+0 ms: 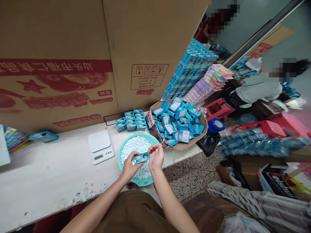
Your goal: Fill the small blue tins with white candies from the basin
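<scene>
My left hand (131,166) grips a small blue candy box (141,158) with a dark round window, tilted above a turquoise basin (120,154). White candy pellets (136,145) fill the basin, and one or two show beside my left fingers at the box's near end. Close to the other end of the box is my right hand (156,158), palm turned up and fingers curled. A white pellet shows at its fingertips; the rest of its contents is hidden.
Left of the basin lies a white kitchen scale (100,145). Small blue boxes (131,121) stand in rows behind it. A cardboard tray (205,124) heaped with blue boxes is at right. Large cartons (121,38) wall the back. Co-workers sit at far right.
</scene>
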A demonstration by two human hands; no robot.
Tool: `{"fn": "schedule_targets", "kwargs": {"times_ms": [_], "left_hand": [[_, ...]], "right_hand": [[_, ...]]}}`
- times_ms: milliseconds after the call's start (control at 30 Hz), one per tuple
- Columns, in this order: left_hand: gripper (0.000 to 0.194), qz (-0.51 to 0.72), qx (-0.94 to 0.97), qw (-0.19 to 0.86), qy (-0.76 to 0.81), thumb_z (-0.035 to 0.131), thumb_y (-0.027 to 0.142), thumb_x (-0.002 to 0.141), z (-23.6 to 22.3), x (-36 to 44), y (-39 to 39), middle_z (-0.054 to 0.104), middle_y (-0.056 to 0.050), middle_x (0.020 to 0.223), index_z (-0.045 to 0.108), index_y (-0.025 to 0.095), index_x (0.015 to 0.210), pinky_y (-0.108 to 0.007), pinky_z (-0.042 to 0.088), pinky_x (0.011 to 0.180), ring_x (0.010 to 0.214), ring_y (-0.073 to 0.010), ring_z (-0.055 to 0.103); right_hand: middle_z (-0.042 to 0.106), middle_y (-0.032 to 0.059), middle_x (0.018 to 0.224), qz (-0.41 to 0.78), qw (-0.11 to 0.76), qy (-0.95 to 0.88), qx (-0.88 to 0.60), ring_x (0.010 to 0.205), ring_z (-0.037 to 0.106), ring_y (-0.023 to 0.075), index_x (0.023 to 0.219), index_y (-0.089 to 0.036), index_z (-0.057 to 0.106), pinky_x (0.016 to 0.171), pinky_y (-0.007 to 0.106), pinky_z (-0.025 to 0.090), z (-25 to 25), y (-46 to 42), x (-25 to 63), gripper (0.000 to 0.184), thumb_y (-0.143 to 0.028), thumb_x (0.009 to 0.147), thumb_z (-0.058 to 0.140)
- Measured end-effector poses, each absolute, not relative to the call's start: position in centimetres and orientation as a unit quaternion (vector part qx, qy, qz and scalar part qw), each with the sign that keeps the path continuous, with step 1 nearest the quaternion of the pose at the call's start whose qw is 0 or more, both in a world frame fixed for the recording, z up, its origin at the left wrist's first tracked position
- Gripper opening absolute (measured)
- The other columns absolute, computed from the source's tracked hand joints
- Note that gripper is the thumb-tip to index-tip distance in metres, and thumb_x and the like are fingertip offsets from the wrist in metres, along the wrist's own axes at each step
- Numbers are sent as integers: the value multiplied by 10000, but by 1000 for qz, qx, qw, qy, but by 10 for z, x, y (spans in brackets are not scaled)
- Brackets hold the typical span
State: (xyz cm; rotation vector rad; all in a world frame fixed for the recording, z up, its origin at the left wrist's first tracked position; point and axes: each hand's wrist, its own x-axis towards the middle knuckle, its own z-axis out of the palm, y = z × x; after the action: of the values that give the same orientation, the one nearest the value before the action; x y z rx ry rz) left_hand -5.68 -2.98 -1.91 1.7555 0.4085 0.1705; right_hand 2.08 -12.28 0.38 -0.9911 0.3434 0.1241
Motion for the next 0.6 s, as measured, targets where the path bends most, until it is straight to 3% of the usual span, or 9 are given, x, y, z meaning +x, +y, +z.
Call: {"fn": "schedule_targets", "kwargs": {"times_ms": [67,167,300,400,500,600], "left_hand": [[316,54,783,591,184,687,267,662,-22,-52,-28,648,-20,956,560,202,944,-328,465,822,930,-215,605],[289,20,826,537,168,641,201,677,-25,-41,-25,657,-12,943,562,218,954,-335,470,794,893,-214,611],[347,17,885,457,89,606,90,646,-26,-29,-17,670,-30,971,591,243,958,-396,427,879,962,-249,594],[342,37,894,434,106,640,119,642,-28,-27,-8,673,-36,990,601,246,956,-422,406,915,995,-265,585],[304,39,883,449,134,660,181,658,-30,-25,-1,669,-24,1003,594,242,949,-396,430,898,999,-252,590],[293,19,868,475,145,666,255,683,-30,-21,0,664,-13,1010,577,240,962,-370,453,873,986,-238,604]], "right_hand": [[501,-30,603,75,821,184,-535,549,510,117,681,-210,481,557,240,420,-20,-131,25,345,-517,815,398],[584,9,715,130,651,145,-734,617,558,153,795,-199,542,597,274,445,-58,-150,29,372,-503,813,328],[625,69,947,152,535,94,-826,868,577,216,885,-199,617,771,321,427,-89,-171,19,265,-398,728,540],[609,128,1041,159,380,-39,-910,1024,527,264,981,-172,623,888,352,369,-100,-174,0,307,-378,760,569],[603,146,1028,150,234,-155,-948,1023,517,288,1022,-148,597,884,380,364,-108,-165,-16,413,-489,795,540],[619,129,957,152,193,-158,-956,946,553,271,956,-148,592,818,358,384,-115,-153,-19,400,-512,838,479]]}}
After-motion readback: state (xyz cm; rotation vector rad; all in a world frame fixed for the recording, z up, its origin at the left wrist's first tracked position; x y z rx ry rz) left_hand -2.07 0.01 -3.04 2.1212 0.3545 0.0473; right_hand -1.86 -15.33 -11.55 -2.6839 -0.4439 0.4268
